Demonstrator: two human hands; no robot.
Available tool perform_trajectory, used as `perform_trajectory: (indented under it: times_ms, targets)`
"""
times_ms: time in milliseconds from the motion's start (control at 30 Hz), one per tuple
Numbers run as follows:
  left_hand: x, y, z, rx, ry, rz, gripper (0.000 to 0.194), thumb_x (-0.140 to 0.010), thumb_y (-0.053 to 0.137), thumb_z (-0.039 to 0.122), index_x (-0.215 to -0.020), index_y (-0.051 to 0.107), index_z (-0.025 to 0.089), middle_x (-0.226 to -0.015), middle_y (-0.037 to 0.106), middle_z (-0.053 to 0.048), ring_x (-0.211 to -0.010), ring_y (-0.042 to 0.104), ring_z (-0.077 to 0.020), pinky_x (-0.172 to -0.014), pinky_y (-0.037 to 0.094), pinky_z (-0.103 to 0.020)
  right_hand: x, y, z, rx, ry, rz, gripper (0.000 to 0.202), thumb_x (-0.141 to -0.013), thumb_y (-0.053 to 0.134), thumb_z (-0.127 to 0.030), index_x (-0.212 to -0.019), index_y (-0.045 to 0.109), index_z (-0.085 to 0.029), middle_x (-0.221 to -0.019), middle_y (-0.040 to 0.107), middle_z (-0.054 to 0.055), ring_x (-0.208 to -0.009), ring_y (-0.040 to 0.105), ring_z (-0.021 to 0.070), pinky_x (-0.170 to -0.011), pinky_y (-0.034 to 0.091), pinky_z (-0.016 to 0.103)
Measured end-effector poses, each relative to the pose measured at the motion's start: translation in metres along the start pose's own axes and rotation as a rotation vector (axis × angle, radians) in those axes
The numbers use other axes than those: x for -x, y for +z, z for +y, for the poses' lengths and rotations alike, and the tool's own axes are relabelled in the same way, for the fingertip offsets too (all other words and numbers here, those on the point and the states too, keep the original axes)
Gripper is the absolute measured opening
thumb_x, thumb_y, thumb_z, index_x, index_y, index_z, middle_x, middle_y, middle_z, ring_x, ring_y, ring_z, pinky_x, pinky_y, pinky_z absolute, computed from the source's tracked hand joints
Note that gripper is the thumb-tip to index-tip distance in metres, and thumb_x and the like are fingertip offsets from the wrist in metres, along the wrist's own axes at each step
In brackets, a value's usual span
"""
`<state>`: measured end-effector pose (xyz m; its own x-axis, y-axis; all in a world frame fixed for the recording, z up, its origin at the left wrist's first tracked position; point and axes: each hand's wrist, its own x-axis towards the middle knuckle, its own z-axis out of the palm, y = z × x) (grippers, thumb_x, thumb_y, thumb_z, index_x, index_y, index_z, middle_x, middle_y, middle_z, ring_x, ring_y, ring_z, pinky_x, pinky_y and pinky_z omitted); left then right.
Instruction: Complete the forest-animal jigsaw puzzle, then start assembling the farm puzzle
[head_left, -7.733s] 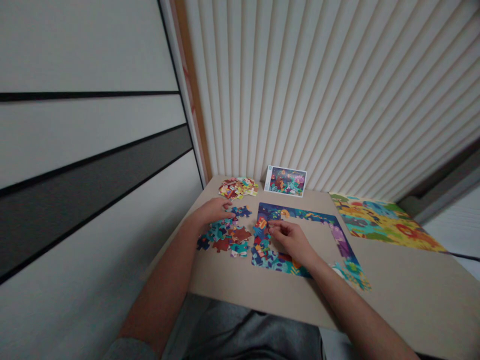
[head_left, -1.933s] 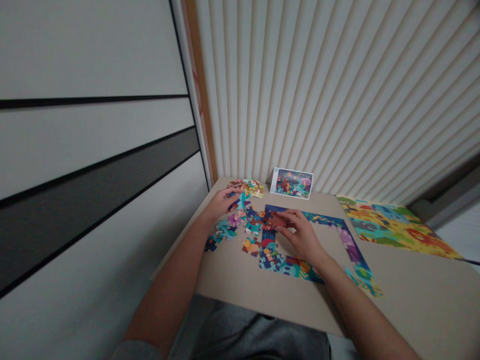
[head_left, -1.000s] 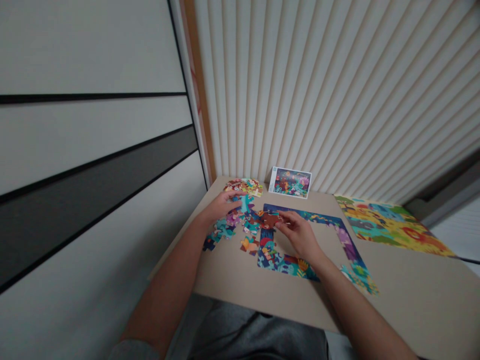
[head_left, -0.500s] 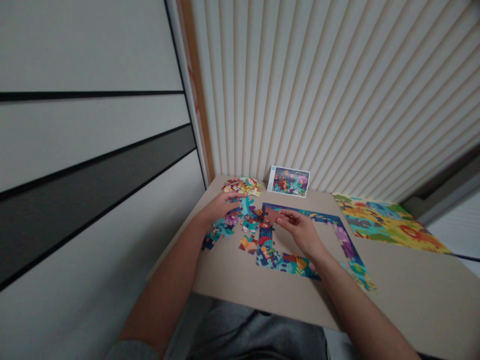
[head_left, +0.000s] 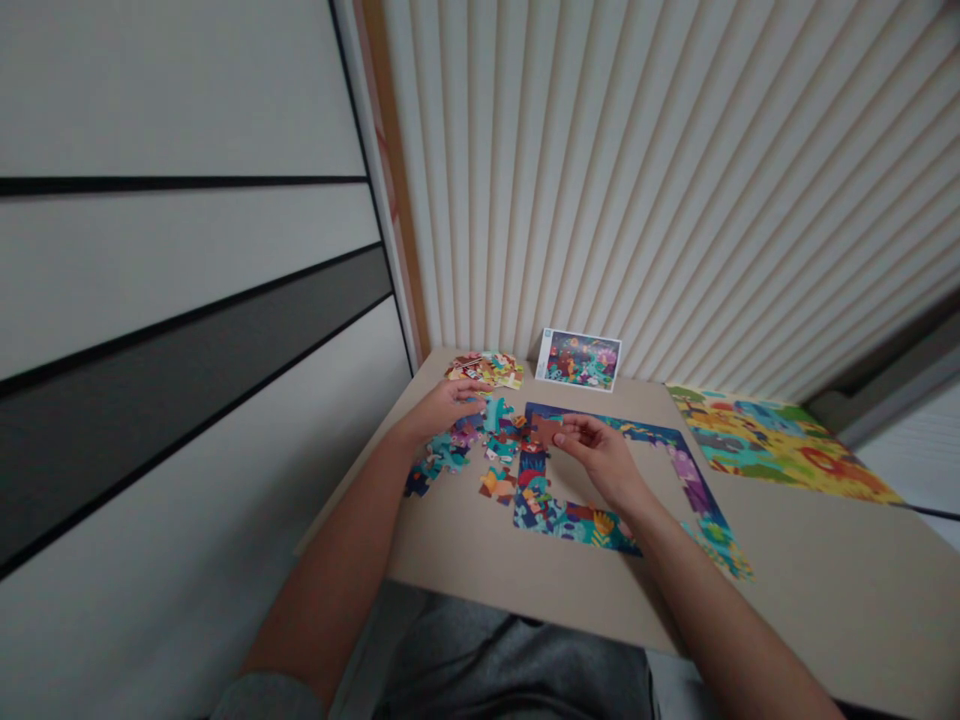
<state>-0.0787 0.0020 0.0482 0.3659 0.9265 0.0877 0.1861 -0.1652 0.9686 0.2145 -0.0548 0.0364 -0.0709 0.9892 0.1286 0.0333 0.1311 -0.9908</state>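
A reddish-brown puzzle piece (head_left: 545, 430) is pinched between the thumb and fingers of my right hand (head_left: 596, 455). It is over the upper left part of the puzzle frame (head_left: 532, 480), a ring of joined pieces around bare table. My left hand (head_left: 446, 408) rests over the loose puzzle pieces (head_left: 499, 420) left of the frame, fingers stretched out and apart. Part of that pile is hidden under the hand. An orange and yellow cluster of pieces (head_left: 497, 485) lies just outside the frame's left side.
Behind the frame, a picture card (head_left: 579, 360) leans against the pleated blind (head_left: 600, 180). A second heap of yellow and red pieces (head_left: 495, 370) sits at the table's back left. To the right lies a colourful animal puzzle (head_left: 772, 440). A white panelled surface (head_left: 187, 400) borders the left.
Both hands stay almost where they were. The brown piece in my right hand has shifted or turned only slightly. The whole view has moved a little.
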Motion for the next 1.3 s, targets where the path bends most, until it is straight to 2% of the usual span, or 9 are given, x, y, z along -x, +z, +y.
perform_trajectory:
  times_ms: [200,400,667,800,933,1033,1100,1200,1300]
  targets:
    - [-0.002,-0.001,-0.004,-0.016,-0.017,-0.016,0.051,-0.072,0.079,0.043,-0.114,0.069,0.014,-0.087,0.075,-0.006,-0.074,0.068,-0.0175,-0.067,0.051,-0.028,0.0,0.001,-0.001,-0.05,0.007,-0.001,0.054,-0.062,0.088,-0.046,-0.104,0.067,-0.019,-0.085,0.069,0.002,-0.075,0.065,0.0165,-0.078,0.055,0.034]
    - [-0.002,-0.001,-0.004,-0.028,-0.05,-0.03,0.045,-0.073,0.078,0.043,-0.107,0.07,0.014,-0.084,0.076,-0.007,-0.072,0.068,-0.0174,-0.064,0.051,-0.027,0.002,0.002,-0.003,-0.052,0.016,-0.024,0.047,-0.066,0.086,-0.045,-0.099,0.068,-0.018,-0.077,0.07,0.001,-0.071,0.065,0.0166,-0.073,0.053,0.031]
    - [-0.001,-0.001,-0.003,-0.032,-0.032,-0.043,0.042,-0.074,0.077,0.042,-0.105,0.069,0.015,-0.085,0.076,-0.006,-0.077,0.07,-0.019,-0.069,0.052,-0.029,0.005,0.002,-0.002,0.039,0.019,-0.084,0.037,-0.073,0.08,-0.047,-0.094,0.071,-0.018,-0.081,0.073,0.004,-0.074,0.067,0.0181,-0.073,0.052,0.032]
    - [-0.003,0.0,-0.003,-0.021,-0.022,-0.017,0.041,-0.072,0.079,0.041,-0.102,0.071,0.015,-0.086,0.076,-0.006,-0.077,0.069,-0.0186,-0.071,0.051,-0.029,0.005,0.004,-0.001,0.043,0.043,-0.087,0.038,-0.072,0.08,-0.047,-0.095,0.072,-0.018,-0.081,0.074,0.004,-0.072,0.066,0.0178,-0.071,0.051,0.031]
    - [-0.004,0.0,-0.003,0.043,-0.008,0.087,0.039,-0.07,0.08,0.041,-0.097,0.07,0.015,-0.083,0.074,-0.005,-0.073,0.068,-0.0166,-0.069,0.051,-0.027,0.006,0.004,-0.005,0.064,0.036,-0.094,0.038,-0.072,0.08,-0.048,-0.094,0.073,-0.019,-0.082,0.074,0.004,-0.074,0.066,0.0179,-0.069,0.051,0.03]
    - [-0.004,-0.002,-0.004,0.05,0.005,0.182,0.039,-0.071,0.079,0.043,-0.096,0.069,0.015,-0.081,0.072,-0.004,-0.067,0.065,-0.0152,-0.063,0.049,-0.026,0.013,0.007,-0.009,0.081,0.064,-0.217,0.035,-0.074,0.08,-0.047,-0.094,0.074,-0.019,-0.081,0.074,0.003,-0.07,0.064,0.0162,-0.063,0.049,0.027]
    - [-0.005,-0.004,-0.005,0.036,0.03,0.24,0.037,-0.073,0.077,0.044,-0.096,0.068,0.016,-0.082,0.071,-0.003,-0.066,0.064,-0.0144,-0.062,0.048,-0.025,0.02,0.012,-0.01,0.09,0.084,-0.383,0.034,-0.077,0.078,-0.047,-0.096,0.074,-0.019,-0.081,0.073,0.003,-0.068,0.064,0.0152,-0.061,0.048,0.026]
    - [-0.007,-0.006,-0.01,0.011,0.055,0.284,0.034,-0.076,0.075,0.042,-0.096,0.068,0.016,-0.083,0.071,-0.003,-0.068,0.063,-0.0141,-0.063,0.047,-0.025,0.034,0.025,-0.01,0.073,0.064,-0.587,0.033,-0.08,0.077,-0.047,-0.098,0.074,-0.019,-0.087,0.074,0.004,-0.074,0.066,0.0162,-0.068,0.051,0.027]
    - [-0.009,-0.007,-0.013,-0.005,0.07,0.28,0.033,-0.076,0.074,0.042,-0.096,0.069,0.017,-0.084,0.071,-0.003,-0.071,0.063,-0.0143,-0.066,0.047,-0.025,0.046,0.04,-0.005,0.04,0.051,-0.648,0.035,-0.082,0.074,-0.05,-0.1,0.072,-0.02,-0.092,0.074,0.005,-0.08,0.069,0.0181,-0.074,0.055,0.031]
